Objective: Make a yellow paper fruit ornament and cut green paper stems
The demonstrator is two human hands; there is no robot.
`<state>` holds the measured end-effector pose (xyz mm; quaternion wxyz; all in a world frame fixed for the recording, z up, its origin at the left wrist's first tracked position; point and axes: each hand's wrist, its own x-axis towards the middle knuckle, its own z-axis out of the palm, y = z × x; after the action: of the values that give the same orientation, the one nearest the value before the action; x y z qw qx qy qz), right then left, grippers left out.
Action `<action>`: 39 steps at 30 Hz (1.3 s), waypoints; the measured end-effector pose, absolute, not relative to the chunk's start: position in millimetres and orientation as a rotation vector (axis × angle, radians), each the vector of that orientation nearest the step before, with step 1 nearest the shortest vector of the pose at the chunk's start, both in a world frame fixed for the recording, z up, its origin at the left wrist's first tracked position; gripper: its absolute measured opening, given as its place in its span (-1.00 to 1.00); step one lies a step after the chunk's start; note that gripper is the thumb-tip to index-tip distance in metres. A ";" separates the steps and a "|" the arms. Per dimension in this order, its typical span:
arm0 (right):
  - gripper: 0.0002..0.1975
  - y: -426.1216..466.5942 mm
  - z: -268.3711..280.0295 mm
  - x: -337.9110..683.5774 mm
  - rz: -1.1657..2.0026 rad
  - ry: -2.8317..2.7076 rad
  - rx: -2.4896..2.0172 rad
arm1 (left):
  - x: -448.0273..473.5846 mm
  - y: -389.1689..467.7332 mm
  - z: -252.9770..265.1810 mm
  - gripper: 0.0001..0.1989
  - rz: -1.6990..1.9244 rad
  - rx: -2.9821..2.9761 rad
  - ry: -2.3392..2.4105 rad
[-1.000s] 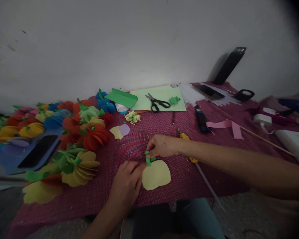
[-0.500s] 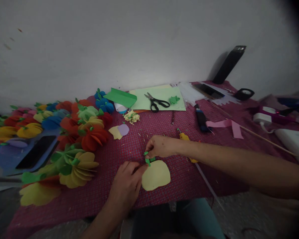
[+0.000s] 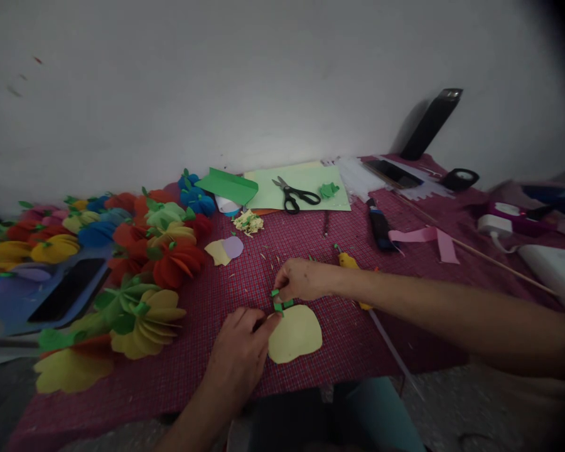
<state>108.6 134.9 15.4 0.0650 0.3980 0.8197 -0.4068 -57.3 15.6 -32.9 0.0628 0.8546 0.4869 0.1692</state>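
Pale-yellow pumpkin-shaped paper cut-out (image 3: 295,336) lies flat on the checked tablecloth (image 3: 200,339), near the front edge. Right hand (image 3: 302,279) pinches a short green paper strip (image 3: 278,308) at the cut-out's upper left; a second green piece (image 3: 289,304) sits at its top edge. Left hand (image 3: 239,346) is unclenched, fingertips at the strip's lower end; cannot tell whether they grip or only press. Progress, as judged: outline cut; strip not yet released, fixing unconfirmed. Many layered paper pumpkins (image 3: 177,262) with green tops, apparently finished, crowd toward the left edge. Scissors (image 3: 289,189) lie unused near the back edge. Versus half a second ago: left fingertips reach slightly farther over the strip; right-hand pinch looks unchanged
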 end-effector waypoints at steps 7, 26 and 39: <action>-0.83 135.4 15.3 106.1 -1.137 2.521 1.194 | -57.3 15.8 -32.7 -0.65 0.523 2.595 1.455; -0.74 127.9 24.9 123.0 -0.796 2.997 0.928 | -57.8 14.4 -36.7 -0.68 0.603 2.563 1.531; -0.73 119.5 5.8 120.9 -0.381 3.099 0.443 | -57.6 15.9 -34.2 -0.66 0.549 2.553 1.500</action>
<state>120.9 119.5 5.8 -0.0062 0.1406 0.9826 -0.1209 -57.6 15.9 -34.2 0.0652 0.8459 0.4971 0.1819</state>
